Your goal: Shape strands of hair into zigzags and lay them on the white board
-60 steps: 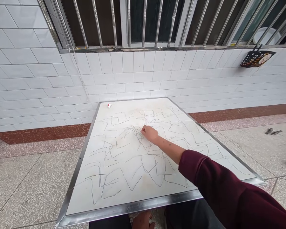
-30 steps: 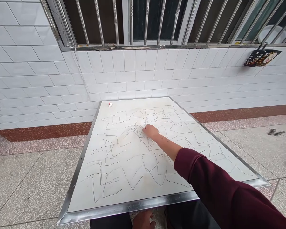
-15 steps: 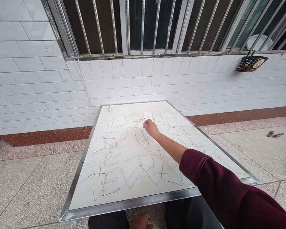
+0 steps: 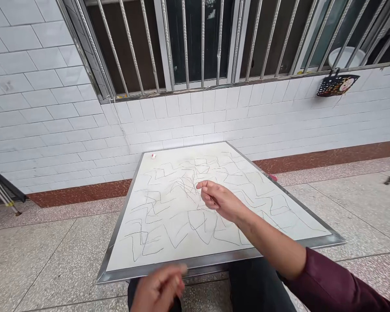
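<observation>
A white board table (image 4: 178, 221) with a metal rim stands in front of me. Thin dark zigzag strands (image 4: 185, 186) are spread over its top and bunch up near the middle; I cannot tell whether they are wires or drawn lines. My right hand (image 4: 219, 197) hovers over the board beside the bunch, thumb and fingers pinched and index finger pointing left. Whatever may be between its fingertips is too thin to see. At the near rim my left hand (image 4: 157, 288) is slightly blurred, its fingers curled in; any held thing is hidden.
A small red and white object (image 4: 154, 156) sits at the board's far left corner. Behind stands a tiled wall (image 4: 169, 117) with a barred window (image 4: 201, 43). A patterned bag (image 4: 336, 85) hangs at right. Metal legs (image 4: 1, 190) are at far left.
My right hand has drawn back toward me, away from the far part of the board. My left hand has risen from my lap to the near rim. The view has shifted slightly.
</observation>
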`<move>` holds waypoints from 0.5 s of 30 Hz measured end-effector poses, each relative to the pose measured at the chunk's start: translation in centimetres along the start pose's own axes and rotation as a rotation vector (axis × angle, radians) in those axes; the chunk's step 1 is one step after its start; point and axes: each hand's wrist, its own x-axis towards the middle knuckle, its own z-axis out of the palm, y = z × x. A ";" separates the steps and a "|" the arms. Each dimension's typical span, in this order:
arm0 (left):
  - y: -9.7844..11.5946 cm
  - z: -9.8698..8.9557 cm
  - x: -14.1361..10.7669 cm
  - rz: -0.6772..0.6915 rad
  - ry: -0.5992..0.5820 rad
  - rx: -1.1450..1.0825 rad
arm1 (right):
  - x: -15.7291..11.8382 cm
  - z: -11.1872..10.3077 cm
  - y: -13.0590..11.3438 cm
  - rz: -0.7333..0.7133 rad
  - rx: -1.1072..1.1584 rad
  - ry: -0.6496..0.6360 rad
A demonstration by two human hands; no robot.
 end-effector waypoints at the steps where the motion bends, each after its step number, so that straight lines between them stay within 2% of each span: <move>1: 1.4 -1.0 0.4 0.028 0.071 -0.048 | -1.4 0.7 0.0 0.028 0.084 -0.051; 3: 4.4 -2.3 1.3 0.134 0.250 -0.175 | -3.8 2.1 0.2 0.082 0.211 -0.152; 4: 5.7 -2.5 1.7 0.212 0.284 -0.204 | -4.8 2.8 0.3 0.106 0.256 -0.200; 5: 6.8 -2.4 2.0 0.283 0.274 -0.223 | -5.6 3.3 0.4 0.125 0.288 -0.241; 7: 8.2 -1.4 2.2 0.325 0.156 -0.298 | -7.0 4.0 0.7 0.140 0.312 -0.287; 10: 8.4 0.7 1.6 0.249 -0.023 -0.440 | -8.3 3.9 1.0 0.103 0.230 -0.267; 12: 8.0 1.7 0.8 0.196 -0.037 -0.498 | -9.0 3.3 1.1 0.048 0.079 -0.228; 15: 8.0 2.0 -0.3 0.167 0.010 -0.479 | -9.9 2.7 1.1 -0.040 -0.198 -0.159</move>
